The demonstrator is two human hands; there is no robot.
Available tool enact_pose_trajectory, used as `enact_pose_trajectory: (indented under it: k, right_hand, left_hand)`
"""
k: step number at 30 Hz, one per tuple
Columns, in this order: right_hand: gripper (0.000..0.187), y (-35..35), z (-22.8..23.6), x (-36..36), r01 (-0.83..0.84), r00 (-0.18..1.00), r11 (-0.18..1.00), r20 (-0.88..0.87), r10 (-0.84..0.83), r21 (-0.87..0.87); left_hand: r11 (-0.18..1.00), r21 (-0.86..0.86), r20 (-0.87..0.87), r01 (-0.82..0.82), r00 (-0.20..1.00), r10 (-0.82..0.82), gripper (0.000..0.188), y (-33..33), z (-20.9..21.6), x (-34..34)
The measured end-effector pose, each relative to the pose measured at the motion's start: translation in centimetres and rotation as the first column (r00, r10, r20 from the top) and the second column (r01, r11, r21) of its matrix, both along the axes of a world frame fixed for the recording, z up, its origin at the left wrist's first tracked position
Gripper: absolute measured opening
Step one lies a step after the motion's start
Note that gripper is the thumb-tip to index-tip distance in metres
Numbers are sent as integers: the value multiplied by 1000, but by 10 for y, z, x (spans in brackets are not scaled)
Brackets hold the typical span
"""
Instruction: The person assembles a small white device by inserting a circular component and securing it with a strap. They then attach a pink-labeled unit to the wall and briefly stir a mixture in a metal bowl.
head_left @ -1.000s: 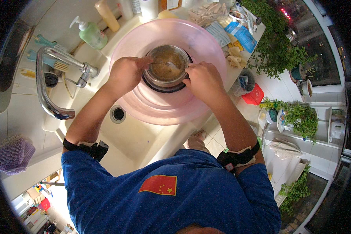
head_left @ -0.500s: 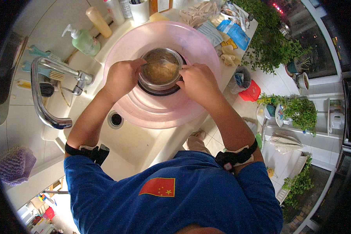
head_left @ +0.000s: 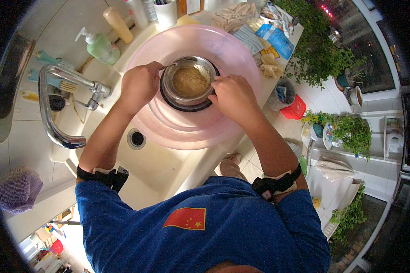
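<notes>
A shiny metal bowl (head_left: 211,91) holds a wet, lumpy yellow-brown mixture (head_left: 189,81). It rests on a dark round base within the outline of a large pink translucent basin (head_left: 146,50). The fingers of my left hand (head_left: 142,85) are closed on the handle of a metal utensil, apparently a spoon (head_left: 168,65), at the bowl's far left rim; its working end is hard to make out. My right hand (head_left: 234,93) pinches the bowl's right rim between thumb and fingers.
The basin stands over a cream sink with a drain (head_left: 136,139). A chrome faucet (head_left: 50,113) arches at left. Behind are a green pump bottle (head_left: 101,48), a tan bottle (head_left: 118,25) and a white cup (head_left: 166,13). Packets, including a blue one (head_left: 275,41), lie far right.
My left hand has drawn the spoon out of the mixture toward the bowl's left rim, moving slightly left and away from the bowl. My right hand keeps its grip on the rim.
</notes>
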State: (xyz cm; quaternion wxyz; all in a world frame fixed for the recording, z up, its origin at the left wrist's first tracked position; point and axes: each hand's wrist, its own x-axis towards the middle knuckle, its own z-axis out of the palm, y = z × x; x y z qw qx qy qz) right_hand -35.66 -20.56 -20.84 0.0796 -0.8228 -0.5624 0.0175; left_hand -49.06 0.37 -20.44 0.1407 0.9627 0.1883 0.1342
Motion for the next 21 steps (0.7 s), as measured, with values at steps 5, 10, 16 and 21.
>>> enact_pose_trajectory:
  k: [5,10,16,21]
  right_hand:
    - [19,0,1,0,2,1000,1000,3,-2,-15]
    - [19,-1,1,-1,7,1000,1000,-5,-7,7]
    - [19,0,2,-2,19,999,1000,-27,-19,-16]
    - [19,0,1,-1,4,1000,1000,-3,-4,5]
  left_hand:
    - [986,-75,32,147,989,-144,21,1,-8,6]
    - [965,-177,92,195,979,-181,28,14,-6,-3]
    - [990,123,48,74,996,-80,29,19,1,-6]
    - [987,84,-92,134,988,-126,28,5,4,-10]
